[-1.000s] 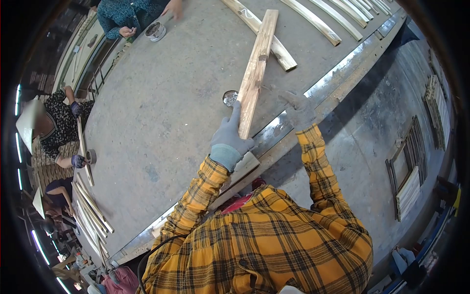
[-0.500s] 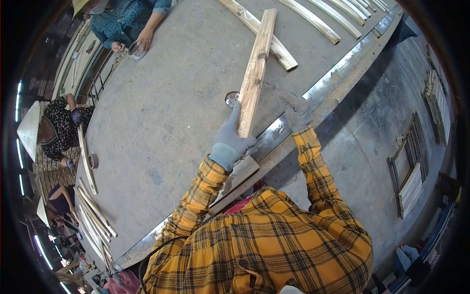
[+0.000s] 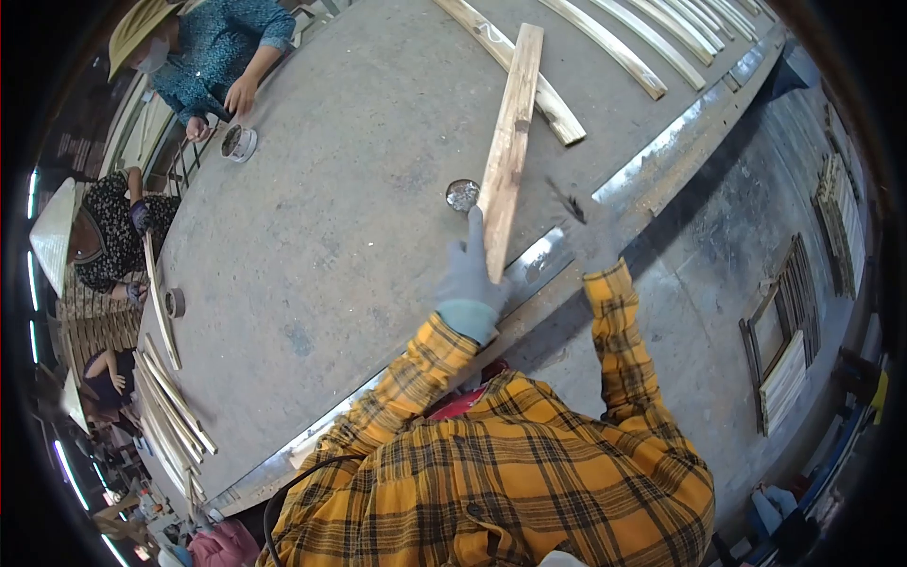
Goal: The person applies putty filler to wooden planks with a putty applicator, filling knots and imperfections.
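Note:
My left hand [image 3: 472, 274], in a grey glove, grips the near end of a wooden plank [image 3: 512, 142]. Its index finger points up along the plank's left edge. The plank has brown grain patches, and its far end overlaps a paler wooden strip [image 3: 553, 111]. Beside the plank's left edge sits a small round tin [image 3: 462, 195] with greyish contents. My right hand [image 3: 597, 244], smeared by motion, is to the right of the plank over the table's edge. A thin dark tool [image 3: 569, 201] sticks out from its fingers; I cannot tell its kind.
The wide grey table [image 3: 312, 246] has a metal-trimmed edge [image 3: 652, 156] along my side. Pale curved strips [image 3: 642, 47] lie at the far right, more [image 3: 170, 406] at the left. Across the table, a person [image 3: 222, 57] has a tub [image 3: 239, 144] nearby; another person [image 3: 109, 227] handles a strip.
My left hand and the plank have shifted slightly right in view. My right hand has moved a little outward from the plank, and the dark tool now shows. The far person's hand has come off the tub.

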The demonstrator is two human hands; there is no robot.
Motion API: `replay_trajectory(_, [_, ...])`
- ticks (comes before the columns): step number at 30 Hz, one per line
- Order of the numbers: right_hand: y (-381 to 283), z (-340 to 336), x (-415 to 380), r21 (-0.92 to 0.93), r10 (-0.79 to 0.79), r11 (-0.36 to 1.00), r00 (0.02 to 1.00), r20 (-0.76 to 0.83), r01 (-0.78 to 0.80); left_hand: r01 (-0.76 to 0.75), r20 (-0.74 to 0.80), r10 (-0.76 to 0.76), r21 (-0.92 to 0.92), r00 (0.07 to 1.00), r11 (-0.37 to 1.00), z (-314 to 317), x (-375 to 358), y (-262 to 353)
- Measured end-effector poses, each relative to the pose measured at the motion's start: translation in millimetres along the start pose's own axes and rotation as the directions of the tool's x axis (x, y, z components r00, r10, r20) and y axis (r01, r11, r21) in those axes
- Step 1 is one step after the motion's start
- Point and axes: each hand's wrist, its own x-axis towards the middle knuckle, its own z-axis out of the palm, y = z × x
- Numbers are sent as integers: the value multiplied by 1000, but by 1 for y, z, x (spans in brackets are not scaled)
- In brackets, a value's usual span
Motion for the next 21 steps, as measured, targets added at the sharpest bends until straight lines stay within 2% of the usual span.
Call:
replay_trajectory(1, [-7,11,-4,-58,242,968,970,-18,-243,1,-80,-8,-84,997,996,12,-1,3])
replay_trajectory(2, [-13,19,-7,-110,469,875,882,-55,-472,-8,-158,-19,-167,987,986,26,-2,5])
replay_trajectory(3, [-23,20,-4,-189,527,839,849,45,-511,-16,-165,-14,-175,986,984,38,-2,7])
replay_trajectory(4, [-24,19,-3,-197,515,844,857,34,-499,-79,-224,18,-265,974,961,48,0,10])
replay_trajectory(5, [-21,18,-3,-23,525,851,848,65,-525,-153,-290,49,-349,956,925,57,4,13])
replay_trajectory(6, [-15,18,0,149,531,828,841,104,-541,-173,-305,60,-358,951,918,61,9,15])
replay_trajectory(7, [-9,12,10,310,527,793,846,83,-525,-275,-266,165,-456,950,847,63,12,16])
replay_trajectory(8, [-5,-2,19,664,590,504,782,203,-552,-360,-236,273,-548,933,755,66,17,17])
replay_trajectory(9, [-8,-27,40,463,587,675,798,133,-574,-429,-306,310,-498,900,754,68,18,20])
replay_trajectory(10, [24,-44,61,383,589,737,807,40,-557,-426,-306,306,-505,902,751,64,14,19])
replay_trajectory(11, [17,-62,80,394,562,735,821,101,-551,-417,-269,323,-484,908,769,53,8,15])
replay_trajectory(12, [29,-81,103,313,631,710,767,116,-631,-412,-235,339,-463,911,785,45,5,9])
replay_trajectory(13, [34,-96,128,157,616,774,787,38,-614,-424,-254,342,-465,905,777,43,2,-6])
replay_trajectory(14, [41,-110,152,-4,591,806,806,-32,-592,-354,-207,288,-480,935,803,40,-3,-22])
replay_trajectory(15, [73,-138,190,-335,540,769,834,-114,-544,-279,-155,232,-491,960,825,38,-9,-38])
replay_trajectory(16, [100,-155,214,-629,464,629,870,-168,-457,-245,-122,213,-447,969,860,42,-15,-60])
replay_trajectory(17, [93,-150,218,-632,467,626,869,-164,-456,-215,-92,195,-401,977,891,48,-21,-80])
replay_trajectory(19, [51,-127,228,-856,365,369,903,-225,-362,-170,10,185,-344,983,923,40,-42,-103])
replay_trajectory(20, [56,-107,223,-917,389,302,912,-132,-261,-169,8,183,-349,983,922,37,-49,-112])
replay_trajectory(21, [28,-72,195,-955,333,199,932,-146,-221,-85,105,133,-371,985,925,35,-55,-119])
